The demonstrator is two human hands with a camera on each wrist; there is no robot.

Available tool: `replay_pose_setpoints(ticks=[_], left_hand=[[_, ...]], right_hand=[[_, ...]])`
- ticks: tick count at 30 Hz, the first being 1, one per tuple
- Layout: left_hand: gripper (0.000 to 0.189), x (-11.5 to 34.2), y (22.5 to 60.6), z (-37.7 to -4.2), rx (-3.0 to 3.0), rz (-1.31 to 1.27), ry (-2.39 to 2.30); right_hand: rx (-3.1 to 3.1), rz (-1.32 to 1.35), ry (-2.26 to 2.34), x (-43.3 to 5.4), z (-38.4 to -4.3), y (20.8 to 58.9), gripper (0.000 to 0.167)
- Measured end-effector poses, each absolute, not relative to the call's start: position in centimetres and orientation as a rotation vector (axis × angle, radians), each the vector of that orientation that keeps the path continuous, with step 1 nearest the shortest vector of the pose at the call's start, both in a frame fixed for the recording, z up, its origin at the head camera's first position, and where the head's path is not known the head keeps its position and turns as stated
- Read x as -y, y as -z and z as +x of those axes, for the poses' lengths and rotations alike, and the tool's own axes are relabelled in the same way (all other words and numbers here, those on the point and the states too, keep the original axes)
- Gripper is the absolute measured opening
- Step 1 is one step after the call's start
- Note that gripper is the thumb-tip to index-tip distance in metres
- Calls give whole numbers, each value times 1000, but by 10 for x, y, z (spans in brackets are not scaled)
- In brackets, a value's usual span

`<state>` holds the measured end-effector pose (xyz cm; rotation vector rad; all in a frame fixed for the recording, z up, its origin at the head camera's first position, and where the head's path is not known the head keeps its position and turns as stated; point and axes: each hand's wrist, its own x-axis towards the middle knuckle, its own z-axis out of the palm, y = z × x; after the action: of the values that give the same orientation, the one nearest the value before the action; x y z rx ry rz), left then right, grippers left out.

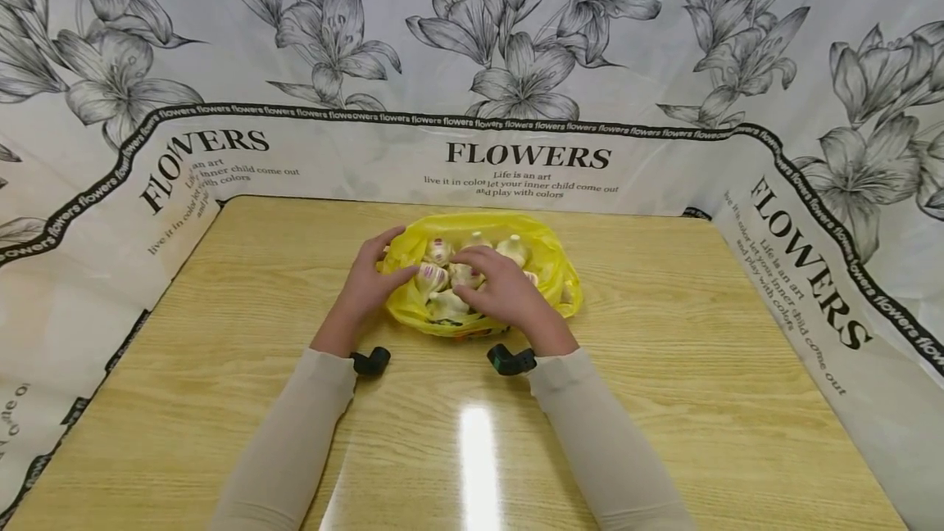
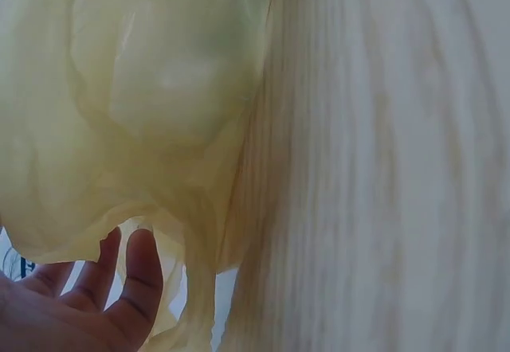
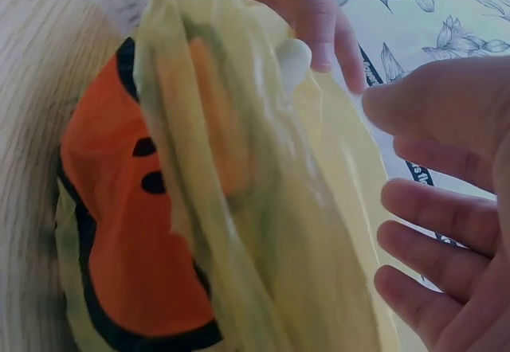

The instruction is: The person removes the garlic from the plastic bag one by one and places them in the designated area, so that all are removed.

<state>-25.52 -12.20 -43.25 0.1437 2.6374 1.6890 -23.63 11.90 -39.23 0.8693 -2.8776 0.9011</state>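
Note:
A yellow plastic bag (image 1: 560, 248) stands on the wooden table, its mouth spread wide over several white garlic bulbs (image 1: 446, 304), some streaked with purple. At the bag's left rim is my left hand (image 1: 369, 273), fingers apart, thumb reaching over a garlic bulb. The left wrist view shows those fingertips (image 2: 143, 260) right at the bag's thin edge. My right hand (image 1: 505, 285) hovers above the bulbs from the right side, its fingers extended and holding nothing. In the right wrist view its fingers (image 3: 426, 213) are spread beside the bag, whose outside carries an orange and black print (image 3: 131, 232).
The light wooden table (image 1: 649, 400) extends around the bag, with a bright reflection in front. A white curtain (image 1: 369, 138) with grey flowers and lettering encloses the back and both sides. Dark wrist mounts (image 1: 512, 359) sit at the inner side of each sleeve cuff.

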Motion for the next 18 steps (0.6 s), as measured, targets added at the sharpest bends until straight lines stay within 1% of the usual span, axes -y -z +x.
replay_pose_setpoints(ticks=[3,6,13,18], left_hand=[[65,124,434,-256,-2635,207,-1693],[66,125,436,-256,-2642,236,-1694],[81,125,438,-258,-2602,186,-1685],[88,124,441,-259,-2589,184,-1687]], right_hand=[[2888,892,-894,-116,-237,391,46],[2906,926,-867,-113,-237,388,46],[2949,1020,-799,-104,-238,385,43],[3016,1020,-768,-96,-236,386,40]])
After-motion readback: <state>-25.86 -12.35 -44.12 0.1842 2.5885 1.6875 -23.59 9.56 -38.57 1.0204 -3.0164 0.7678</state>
